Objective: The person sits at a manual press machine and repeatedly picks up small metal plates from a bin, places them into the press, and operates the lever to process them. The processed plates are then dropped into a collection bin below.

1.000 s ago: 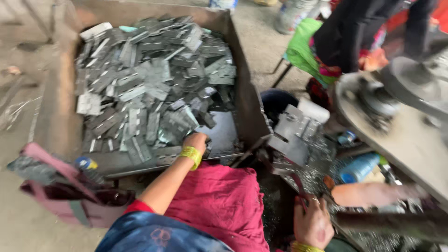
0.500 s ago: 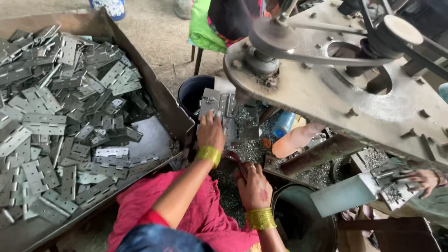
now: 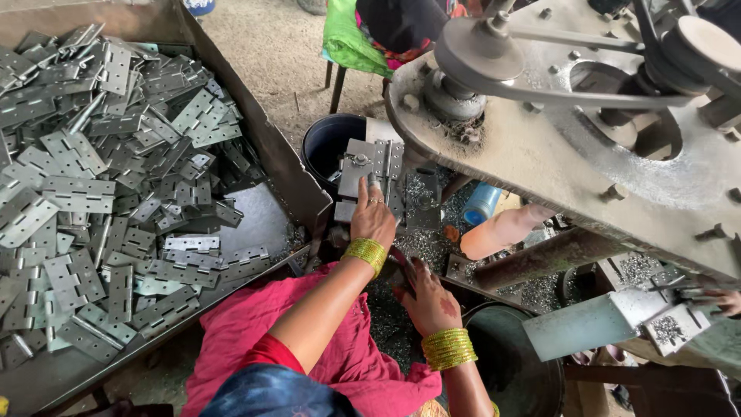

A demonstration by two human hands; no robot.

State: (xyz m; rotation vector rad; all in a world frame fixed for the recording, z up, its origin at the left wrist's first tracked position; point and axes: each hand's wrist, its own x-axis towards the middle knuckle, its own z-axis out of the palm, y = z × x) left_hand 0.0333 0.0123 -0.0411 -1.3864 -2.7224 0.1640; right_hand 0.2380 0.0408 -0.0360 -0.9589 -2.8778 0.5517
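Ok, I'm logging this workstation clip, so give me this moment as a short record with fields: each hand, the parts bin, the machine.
left hand: on the stack of metal hinges at the machine, fingers over it
right hand: lower, open, among metal shavings
bin: large metal tray heaped with loose grey hinges
machine: belt-driven press, pulley on top
nearby: dark bucket beside the stack

A tray (image 3: 282,166) heaped with hinges (image 3: 100,193) lies to the left, and a bucket (image 3: 328,143) stands just beside its right wall. Right of the bucket, the left hand (image 3: 373,220) rests on a stack of hinge plates (image 3: 370,166) under the edge of the belt-driven machine (image 3: 587,147). The right hand (image 3: 428,301) lies nearer, among metal shavings (image 3: 386,324), beside a second bucket (image 3: 517,371).
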